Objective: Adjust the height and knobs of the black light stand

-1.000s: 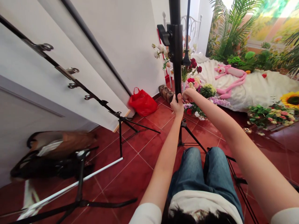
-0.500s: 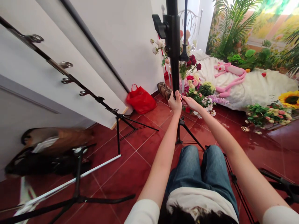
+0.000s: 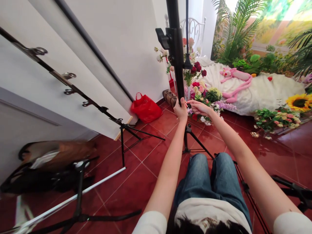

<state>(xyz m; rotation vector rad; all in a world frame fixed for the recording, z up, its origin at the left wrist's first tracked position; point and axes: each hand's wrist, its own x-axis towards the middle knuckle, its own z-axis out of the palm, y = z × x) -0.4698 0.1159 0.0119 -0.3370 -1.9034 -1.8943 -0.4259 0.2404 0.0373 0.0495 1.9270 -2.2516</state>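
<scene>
A black stand pole (image 3: 179, 76) rises upright in front of me, with a black clamp knob (image 3: 162, 38) high on its left side. My left hand (image 3: 181, 110) is wrapped round the pole low down, thumb up. Just to its right, my right hand (image 3: 198, 107) has its fingertips at a small dark knob (image 3: 189, 105) on the pole's side, the fingers slightly bent. The stand's legs (image 3: 198, 139) spread over the red tiled floor below my hands.
A red bag (image 3: 146, 109) lies by the wall. Other black stands (image 3: 80, 188) and a white tube (image 3: 73, 196) are at the left. Flowers (image 3: 201, 89), a white cloth (image 3: 263, 89) with a pink plush toy (image 3: 236, 74), and a sunflower (image 3: 299, 102) are at the right.
The view has shifted slightly. My right hand's fingers have loosened and spread a little beside the pole; my left hand keeps its hold.
</scene>
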